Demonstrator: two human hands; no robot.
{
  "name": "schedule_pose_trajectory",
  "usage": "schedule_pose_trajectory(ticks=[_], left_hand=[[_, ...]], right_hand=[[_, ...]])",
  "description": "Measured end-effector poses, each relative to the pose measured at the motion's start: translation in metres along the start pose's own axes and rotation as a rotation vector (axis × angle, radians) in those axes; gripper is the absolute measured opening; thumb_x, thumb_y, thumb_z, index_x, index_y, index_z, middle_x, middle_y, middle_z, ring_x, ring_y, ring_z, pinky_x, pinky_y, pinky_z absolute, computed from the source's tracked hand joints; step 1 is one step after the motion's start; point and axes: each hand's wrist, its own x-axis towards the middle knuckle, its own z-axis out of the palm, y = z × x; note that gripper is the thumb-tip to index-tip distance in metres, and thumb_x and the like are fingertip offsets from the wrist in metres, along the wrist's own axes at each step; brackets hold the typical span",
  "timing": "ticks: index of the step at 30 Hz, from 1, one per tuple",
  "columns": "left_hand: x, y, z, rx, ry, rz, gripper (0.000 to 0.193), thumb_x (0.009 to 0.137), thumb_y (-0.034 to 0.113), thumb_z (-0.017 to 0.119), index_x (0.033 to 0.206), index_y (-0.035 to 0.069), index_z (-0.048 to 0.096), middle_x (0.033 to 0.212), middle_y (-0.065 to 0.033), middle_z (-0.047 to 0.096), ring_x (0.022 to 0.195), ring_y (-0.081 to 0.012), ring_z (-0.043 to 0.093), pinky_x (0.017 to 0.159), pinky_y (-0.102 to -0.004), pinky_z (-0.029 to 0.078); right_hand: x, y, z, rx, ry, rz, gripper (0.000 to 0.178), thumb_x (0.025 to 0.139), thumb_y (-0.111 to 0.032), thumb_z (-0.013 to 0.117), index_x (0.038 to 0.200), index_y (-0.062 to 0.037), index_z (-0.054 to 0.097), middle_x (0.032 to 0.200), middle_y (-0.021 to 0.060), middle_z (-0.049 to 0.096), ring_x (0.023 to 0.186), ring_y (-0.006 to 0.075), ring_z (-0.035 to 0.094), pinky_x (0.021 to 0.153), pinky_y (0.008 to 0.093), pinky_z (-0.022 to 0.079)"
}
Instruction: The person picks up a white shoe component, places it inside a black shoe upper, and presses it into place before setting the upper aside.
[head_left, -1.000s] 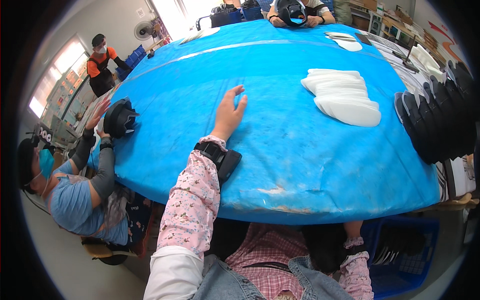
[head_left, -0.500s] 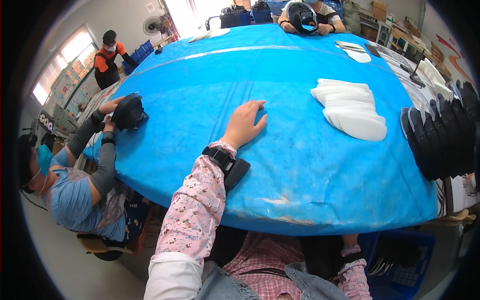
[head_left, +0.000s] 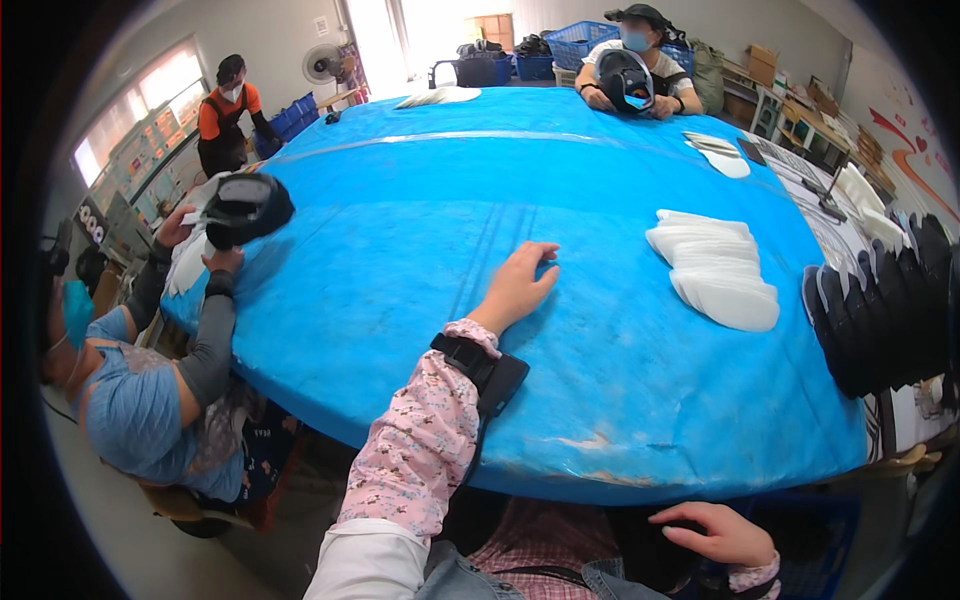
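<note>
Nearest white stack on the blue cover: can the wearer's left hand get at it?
Probably yes: the left hand looks empty, and only blue cover shows between it and the white stack.

Free room is seen on the blue tabletop btwn L hand & white pads; far R side is blocked by lined-up black pieces.

The left grip is over a blue table, the right grip by its near edge.
</note>
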Motion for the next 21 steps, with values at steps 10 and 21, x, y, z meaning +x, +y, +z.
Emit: schedule_pose_trajectory(ticks=[10,21], left_hand=[[-0.003,-0.001,-0.001,0.083,-0.092,0.001,0.032,0.084,0.019,0.053,0.112,0.003,0.053,0.109,-0.0134,0.052,0.102,-0.0272,0.051,0.087,-0.0349,0.042],[-0.002,0.002,0.0,0.178,-0.099,0.042,0.032,0.081,0.018,0.054,0.111,0.005,0.053,0.105,-0.0137,0.052,0.1,-0.0292,0.05,0.085,-0.0371,0.04]], right_hand=[[0.087,-0.08,-0.064,0.39,0.47,-0.375,0.022,0.09,-0.017,0.047,0.095,0.0017,0.059,0.088,0.0101,0.063,0.085,0.0182,0.06,0.08,0.0294,0.045],[0.188,-0.035,-0.111,-0.403,0.792,-0.543,0.013,0.085,-0.013,0.054,0.087,-0.0017,0.06,0.076,0.0084,0.061,0.073,0.0162,0.059,0.061,0.0271,0.044]])
